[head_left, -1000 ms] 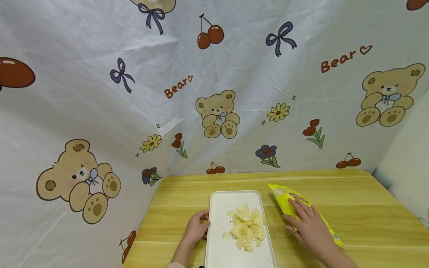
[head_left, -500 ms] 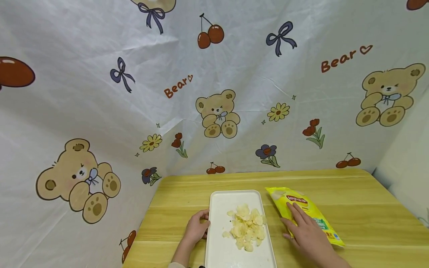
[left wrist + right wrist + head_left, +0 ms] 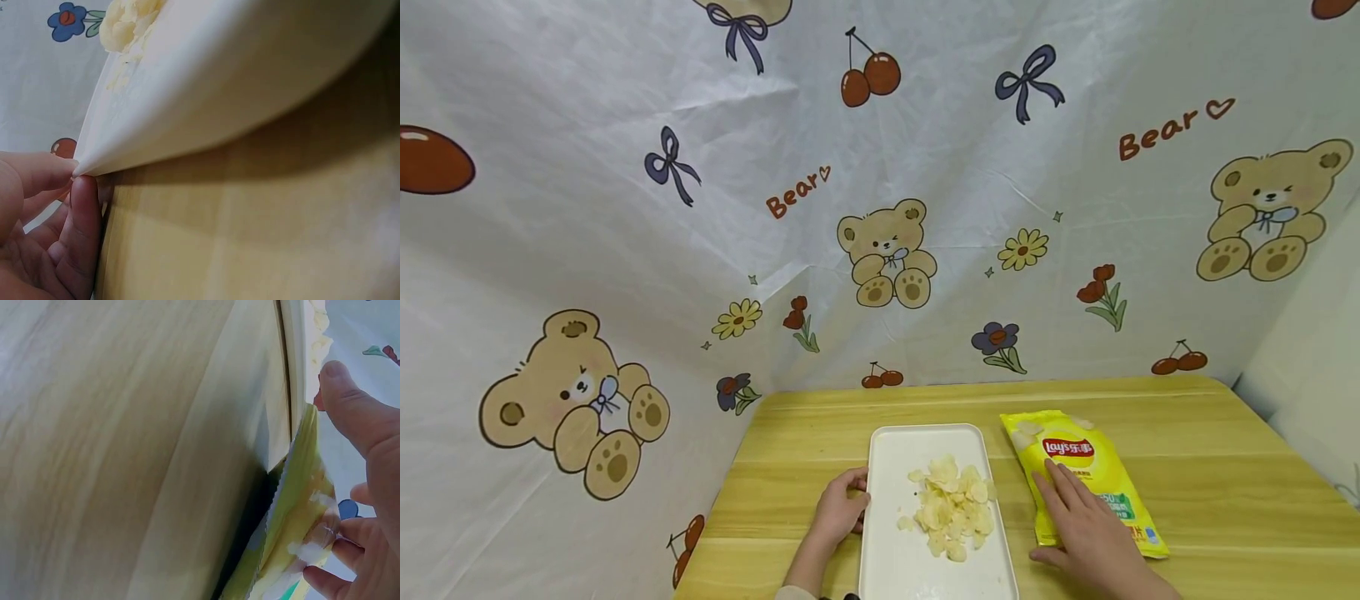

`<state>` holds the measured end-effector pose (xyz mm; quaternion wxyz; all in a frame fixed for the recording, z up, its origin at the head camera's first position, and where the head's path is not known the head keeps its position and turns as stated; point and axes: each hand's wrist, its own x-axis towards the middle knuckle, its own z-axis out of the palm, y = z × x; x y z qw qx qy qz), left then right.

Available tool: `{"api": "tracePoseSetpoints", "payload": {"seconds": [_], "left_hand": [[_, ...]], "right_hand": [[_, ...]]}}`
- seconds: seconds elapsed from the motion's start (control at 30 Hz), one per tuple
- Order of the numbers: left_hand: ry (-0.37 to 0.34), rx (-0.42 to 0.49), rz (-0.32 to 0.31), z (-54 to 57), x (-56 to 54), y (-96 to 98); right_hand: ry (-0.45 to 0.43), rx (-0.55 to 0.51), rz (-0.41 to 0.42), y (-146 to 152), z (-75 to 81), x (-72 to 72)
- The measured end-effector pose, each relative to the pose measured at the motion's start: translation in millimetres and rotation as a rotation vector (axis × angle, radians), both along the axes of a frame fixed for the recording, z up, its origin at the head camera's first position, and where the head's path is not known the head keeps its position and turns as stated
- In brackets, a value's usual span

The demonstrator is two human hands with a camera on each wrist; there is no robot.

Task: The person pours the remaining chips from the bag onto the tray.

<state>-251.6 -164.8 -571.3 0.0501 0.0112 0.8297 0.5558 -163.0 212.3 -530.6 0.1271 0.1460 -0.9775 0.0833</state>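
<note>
A white rectangular tray (image 3: 895, 454) lies on the table, bearing a heap of potato chips (image 3: 953, 504) on its right side. My left hand (image 3: 837, 510) pinches the tray's left rim; the left wrist view shows finger and thumb meeting at the edge of the tray (image 3: 200, 106). To the right of it lies a yellow Lay's bag of potato chips (image 3: 1116, 475), its printed front facing up. My right hand (image 3: 1090, 533) rests on the bag's lower part with straight fingers. In the right wrist view, fingertips touch the bag (image 3: 297, 519) while the thumb stands apart.
The wooden table (image 3: 1225, 467) extends to both sides of the tray and bag. Behind it hangs a white cloth (image 3: 940, 167) printed with bears, cherries, bows and flowers. Small chip crumbs lie on the tray.
The chip bag has turned from tilted to face-up, showing more of its front, and the right hand has flattened over it. The left hand and tray have stayed put.
</note>
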Motion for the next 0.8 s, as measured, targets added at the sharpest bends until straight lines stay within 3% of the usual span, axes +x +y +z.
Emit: {"api": "tracePoseSetpoints", "payload": {"seconds": [0.37,0.8], "left_hand": [[-0.003,-0.004,0.003,-1.2,-0.6,-0.2],[-0.008,0.025,-0.002,-5.1,-2.3,-0.9]], "right_hand": [[-0.047,-0.001,-0.023,2.8,-8.6,-0.4],[-0.183,-0.001,-0.071,5.2,-17.6,-4.0]]}}
